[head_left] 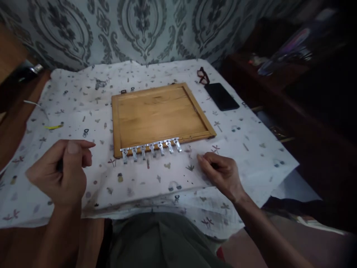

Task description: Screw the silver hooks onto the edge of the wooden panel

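Note:
A framed wooden board lies flat on the patterned tablecloth. Along its near edge sits a row of several silver metal hooks, their bent ends reaching past the frame. To the left of the board, my left hand is raised with its fingers curled and thumb pressed in; a bit of something dark shows in the palm, too little of it to name. My right hand is closed in a pinch near the board's right front corner, apart from the board. Whatever its fingers may hold is hidden.
A black phone and dark-rimmed glasses lie right of the board. A yellow strip is on the left, near a thin white cord. Patterned fabric rises behind the table. Dark wooden furniture stands at the right.

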The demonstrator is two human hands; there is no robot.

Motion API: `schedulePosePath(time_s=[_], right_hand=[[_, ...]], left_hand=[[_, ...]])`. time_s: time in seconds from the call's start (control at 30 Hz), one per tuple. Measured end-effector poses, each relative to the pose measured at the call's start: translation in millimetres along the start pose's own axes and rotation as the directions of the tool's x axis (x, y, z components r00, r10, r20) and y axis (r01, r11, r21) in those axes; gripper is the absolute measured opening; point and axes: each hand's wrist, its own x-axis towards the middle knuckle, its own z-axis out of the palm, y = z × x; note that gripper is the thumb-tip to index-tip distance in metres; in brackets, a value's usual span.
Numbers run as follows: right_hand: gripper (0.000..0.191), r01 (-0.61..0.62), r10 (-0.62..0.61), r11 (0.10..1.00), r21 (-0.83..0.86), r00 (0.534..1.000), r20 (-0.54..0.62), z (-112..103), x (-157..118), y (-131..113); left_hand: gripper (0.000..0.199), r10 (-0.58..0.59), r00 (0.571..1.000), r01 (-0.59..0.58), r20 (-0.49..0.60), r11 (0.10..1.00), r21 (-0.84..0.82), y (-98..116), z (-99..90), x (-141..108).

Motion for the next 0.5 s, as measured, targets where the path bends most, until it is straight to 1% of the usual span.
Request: schedulePosePath(time_s=[0.03,0.07,0.17,0.23,0.27,0.37,0.43,0.5], right_hand=[[0.054,-0.004,0.003,1.000,-0.011,1.000,-0.024,2,-2,3],[0.055,-0.004,0.003,1.000,-0.018,0.999,-0.042,4,-3,5],[0.055,0.018,-0.022,0.998,-0.053,0.997,-0.074,9,0,9],[0.054,0.050,-0.057,0.996,-0.077,0.994,-0.089,12,2,9],[0.054,0.065,-0.074,0.994,-0.088,0.992,-0.100,12,3,9],[0.053,0.101,-0.115,0.988,-0.114,0.986,-0.120,14,3,8],[0.052,0.120,-0.135,0.985,-0.126,0.984,-0.118,14,3,7],[0.053,0.137,-0.154,0.981,-0.139,0.981,-0.117,14,3,7]], left_hand=[[0.028,-0.008,0.997,0.005,-0.075,0.999,-0.037,-3,-0.5,-3],[0.027,-0.022,0.999,0.020,-0.031,0.998,-0.068,-6,-1.5,-6],[0.023,-0.091,0.996,0.091,0.004,0.990,-0.107,-15,-7.3,-18],[0.026,-0.119,0.993,0.120,0.013,0.987,-0.108,-18,-11.8,-27],[0.028,-0.130,0.992,0.129,-0.002,0.987,-0.097,-19,-14.0,-31],[0.031,-0.143,0.989,0.146,0.038,0.987,-0.072,-23,-21.2,-42],[0.031,-0.116,0.991,0.119,0.060,0.992,-0.042,-27,-27.8,-48],[0.031,-0.036,0.997,0.034,0.064,0.999,0.026,-32,-35.8,-55]])
